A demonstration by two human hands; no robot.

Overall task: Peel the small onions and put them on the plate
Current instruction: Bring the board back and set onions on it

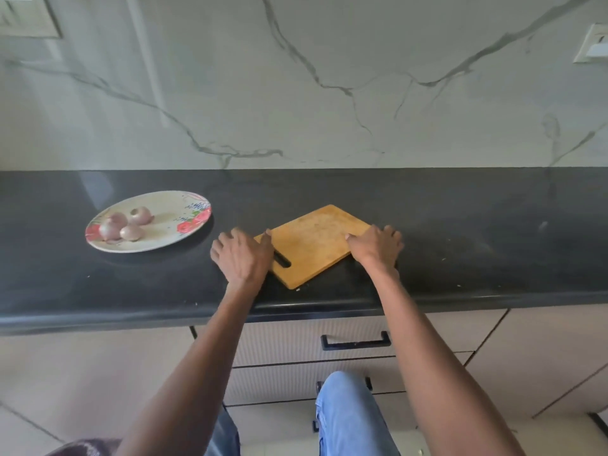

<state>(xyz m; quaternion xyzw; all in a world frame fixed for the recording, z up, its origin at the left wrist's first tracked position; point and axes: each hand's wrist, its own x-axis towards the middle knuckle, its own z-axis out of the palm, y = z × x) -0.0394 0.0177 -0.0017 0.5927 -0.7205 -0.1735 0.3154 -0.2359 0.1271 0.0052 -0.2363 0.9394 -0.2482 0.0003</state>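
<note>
Several small pink onions [123, 225] lie together on the left half of an oval flowered plate [171, 238], which stands on the black counter to the left. A bare wooden cutting board [312, 241] lies at an angle in the middle of the counter. My left hand [241, 255] rests palm down at the board's left corner, by its handle slot, fingers fairly straight. My right hand [376, 246] holds the board's right edge, thumb on top and fingers over the side. Neither hand touches an onion.
The black counter [477, 245] runs the full width, with a rounded front edge. A marble wall rises behind it. Below are drawers with a black handle [355, 342]. My legs in jeans [348, 419] show at the bottom. Small flecks lie on the counter.
</note>
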